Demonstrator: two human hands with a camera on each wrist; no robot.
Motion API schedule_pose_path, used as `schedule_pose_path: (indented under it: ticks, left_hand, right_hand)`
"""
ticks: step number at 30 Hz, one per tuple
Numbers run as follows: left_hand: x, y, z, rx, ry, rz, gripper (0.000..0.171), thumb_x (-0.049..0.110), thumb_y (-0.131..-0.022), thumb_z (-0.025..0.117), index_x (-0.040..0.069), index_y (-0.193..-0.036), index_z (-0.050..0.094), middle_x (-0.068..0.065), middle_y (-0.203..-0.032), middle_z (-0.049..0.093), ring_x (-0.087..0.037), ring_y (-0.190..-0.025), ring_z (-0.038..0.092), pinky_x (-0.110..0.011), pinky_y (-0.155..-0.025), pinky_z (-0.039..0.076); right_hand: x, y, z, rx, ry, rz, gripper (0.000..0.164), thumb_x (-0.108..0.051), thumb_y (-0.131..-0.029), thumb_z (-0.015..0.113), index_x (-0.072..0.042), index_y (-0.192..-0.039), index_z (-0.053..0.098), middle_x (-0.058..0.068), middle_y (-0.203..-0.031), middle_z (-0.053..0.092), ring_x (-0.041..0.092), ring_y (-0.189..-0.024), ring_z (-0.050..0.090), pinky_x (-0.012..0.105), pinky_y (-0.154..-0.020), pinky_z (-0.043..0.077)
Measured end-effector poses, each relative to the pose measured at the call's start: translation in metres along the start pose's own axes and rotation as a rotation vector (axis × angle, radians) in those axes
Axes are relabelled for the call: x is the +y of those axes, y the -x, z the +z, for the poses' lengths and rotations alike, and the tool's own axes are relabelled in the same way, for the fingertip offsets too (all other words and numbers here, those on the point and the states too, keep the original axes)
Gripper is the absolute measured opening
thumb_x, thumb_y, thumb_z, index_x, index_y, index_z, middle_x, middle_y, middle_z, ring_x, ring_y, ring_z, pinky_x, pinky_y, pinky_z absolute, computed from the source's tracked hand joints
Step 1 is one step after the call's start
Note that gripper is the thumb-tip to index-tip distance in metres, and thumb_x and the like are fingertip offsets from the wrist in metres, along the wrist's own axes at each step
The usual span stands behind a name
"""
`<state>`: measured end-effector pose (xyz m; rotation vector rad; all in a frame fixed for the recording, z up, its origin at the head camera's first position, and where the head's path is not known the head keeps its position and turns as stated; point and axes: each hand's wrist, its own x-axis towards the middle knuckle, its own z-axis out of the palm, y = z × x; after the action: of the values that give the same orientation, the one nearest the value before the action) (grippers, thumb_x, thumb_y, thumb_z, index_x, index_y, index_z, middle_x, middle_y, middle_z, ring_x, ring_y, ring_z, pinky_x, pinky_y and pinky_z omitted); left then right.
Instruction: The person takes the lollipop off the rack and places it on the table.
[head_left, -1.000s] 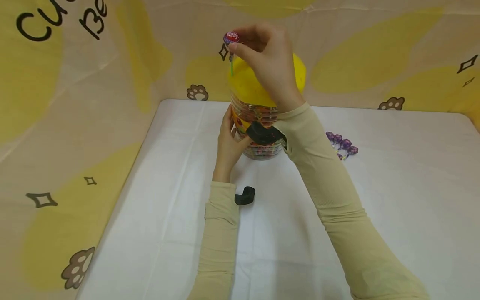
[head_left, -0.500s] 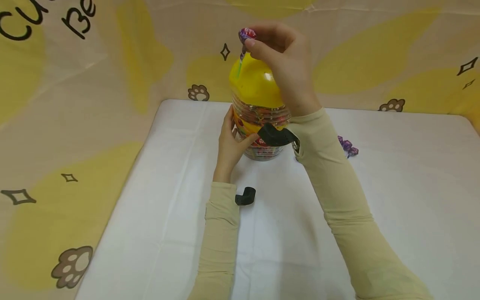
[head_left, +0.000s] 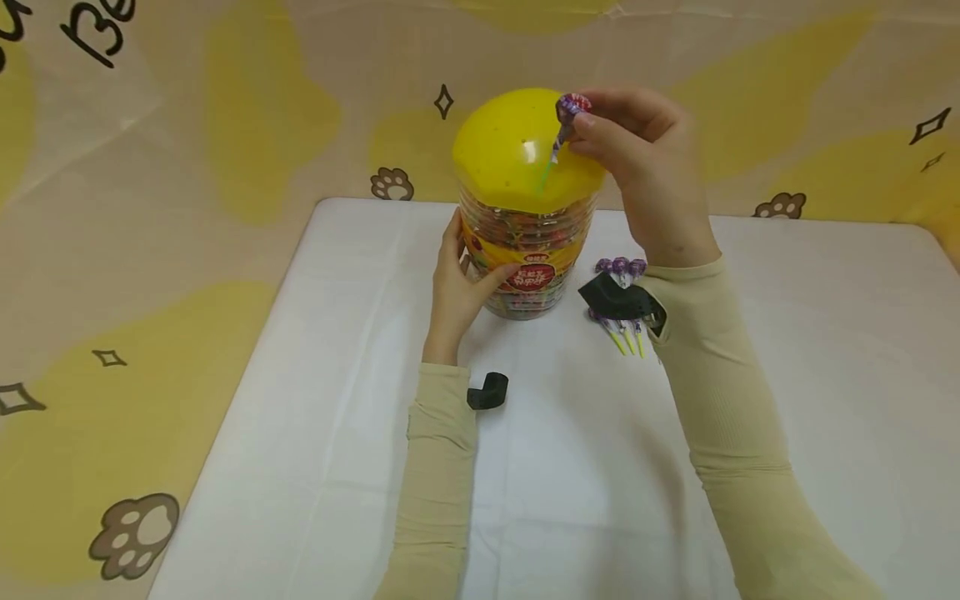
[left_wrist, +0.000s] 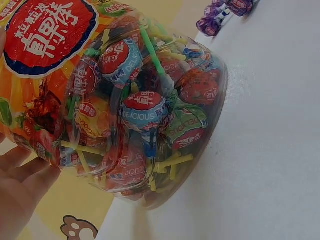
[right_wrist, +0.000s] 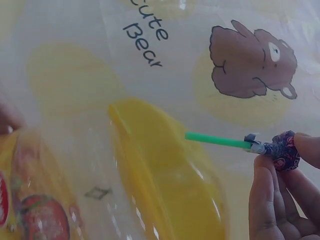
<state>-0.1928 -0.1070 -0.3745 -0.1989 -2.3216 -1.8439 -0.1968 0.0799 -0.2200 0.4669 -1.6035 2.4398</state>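
A large clear jar (head_left: 487,221) with a yellow domed lid (head_left: 510,146) stands at the back of the table. My left hand (head_left: 457,292) holds its left side, thumb across the front label and fingers round the far side. Wrapped lollipops (left_wrist: 143,112) in several colours fill the jar in the left wrist view. My right hand (head_left: 660,171) pinches one purple-wrapped lollipop (right_wrist: 286,150) by its candy end, just right of the lid. Its green stick (right_wrist: 215,139) points down and left in the head view, in front of the lid.
Several purple lollipops (head_left: 621,267) with yellow sticks lie on the white table (head_left: 360,400) right of the jar, partly covered by a black bracket (head_left: 611,298) at the right wrist. Another black bracket (head_left: 491,392) sits at the left sleeve. A printed yellow backdrop (head_left: 750,108) encloses the table.
My right hand has moved right and somewhat lower with the lollipop, from in front of the lid to beside it. The lid and label now show more fully. My left hand stays on the jar.
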Motion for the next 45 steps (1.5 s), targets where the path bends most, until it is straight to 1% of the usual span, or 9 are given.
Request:
schedule_pose_path:
  ticks: [15,17,24,27,29,35,37,42,45]
  left_hand:
    - [0.001,0.001,-0.006,-0.008,0.027,0.000,0.096,0.020,-0.081,0.077,0.013,-0.152,0.013,-0.005,-0.155,0.020,-0.020,-0.139,0.024,-0.033,-0.113,0.025]
    - [0.005,0.002,-0.006,-0.011,0.030,-0.007,0.095,0.016,-0.082,0.076,0.011,-0.152,0.012,-0.007,-0.155,0.019,-0.022,-0.140,0.024,-0.035,-0.113,0.025]
    - [0.036,0.013,-0.009,-0.012,0.031,-0.011,0.087,0.007,-0.084,0.071,0.000,-0.149,0.014,-0.017,-0.153,0.021,-0.029,-0.139,0.025,-0.043,-0.113,0.025]
    - [0.037,0.014,-0.009,-0.015,0.033,-0.019,0.087,0.007,-0.084,0.071,0.000,-0.149,0.013,-0.017,-0.153,0.021,-0.029,-0.139,0.025,-0.043,-0.113,0.025]
    - [0.030,0.011,-0.008,-0.017,0.036,-0.022,0.088,0.009,-0.084,0.072,0.004,-0.150,0.013,-0.015,-0.154,0.020,-0.028,-0.139,0.024,-0.041,-0.113,0.024]
    - [0.000,0.001,-0.003,-0.008,0.037,0.013,0.092,0.020,-0.082,0.075,0.014,-0.152,0.014,-0.005,-0.154,0.021,-0.022,-0.139,0.025,-0.036,-0.113,0.026]
    - [0.009,0.003,-0.004,-0.008,0.029,0.007,0.091,0.018,-0.083,0.074,0.011,-0.151,0.014,-0.008,-0.154,0.022,-0.024,-0.139,0.026,-0.037,-0.112,0.026]
    - [0.037,0.012,-0.008,-0.016,0.019,-0.031,0.086,0.010,-0.085,0.071,0.003,-0.150,0.015,-0.015,-0.153,0.022,-0.029,-0.139,0.025,-0.040,-0.113,0.026]
    - [0.035,0.011,-0.008,-0.015,0.017,-0.032,0.085,0.009,-0.085,0.070,0.003,-0.150,0.015,-0.015,-0.153,0.022,-0.029,-0.139,0.026,-0.040,-0.113,0.026]
  right_hand:
    - [-0.005,0.048,-0.066,0.086,-0.066,0.030,0.020,0.013,-0.081,0.065,0.016,-0.100,0.065,0.020,-0.092,0.067,0.028,-0.080,0.063,0.030,-0.078,0.056]
    - [-0.003,0.056,-0.076,0.100,-0.075,0.031,0.019,0.014,-0.081,0.064,0.017,-0.100,0.064,0.021,-0.091,0.067,0.028,-0.079,0.063,0.030,-0.077,0.056]
    - [0.009,0.081,-0.109,0.144,-0.046,0.058,0.017,0.013,-0.083,0.063,0.018,-0.099,0.064,0.017,-0.089,0.067,0.025,-0.073,0.064,0.029,-0.074,0.057]
    - [0.013,0.089,-0.123,0.158,-0.033,0.081,0.016,0.014,-0.083,0.061,0.017,-0.098,0.065,0.016,-0.088,0.068,0.024,-0.074,0.065,0.028,-0.075,0.057]
    - [0.014,0.094,-0.133,0.152,-0.008,0.116,0.015,0.013,-0.084,0.061,0.016,-0.099,0.065,0.015,-0.090,0.069,0.023,-0.076,0.065,0.027,-0.076,0.056]
    - [0.015,0.108,-0.163,0.133,0.125,0.279,0.015,0.010,-0.086,0.060,0.009,-0.098,0.069,0.011,-0.094,0.070,0.019,-0.078,0.067,0.023,-0.078,0.055]
    - [0.017,0.109,-0.172,0.147,0.202,0.329,0.012,0.006,-0.086,0.063,0.005,-0.096,0.071,0.009,-0.091,0.071,0.016,-0.077,0.068,0.021,-0.077,0.054]
    - [0.030,0.109,-0.195,0.147,0.489,0.472,0.008,-0.009,-0.087,0.068,-0.012,-0.090,0.074,-0.004,-0.087,0.070,0.009,-0.078,0.065,0.015,-0.074,0.052]
    - [0.039,0.110,-0.207,0.109,0.612,0.534,0.010,-0.012,-0.089,0.066,-0.019,-0.088,0.074,-0.011,-0.086,0.068,0.004,-0.080,0.065,0.014,-0.074,0.052]
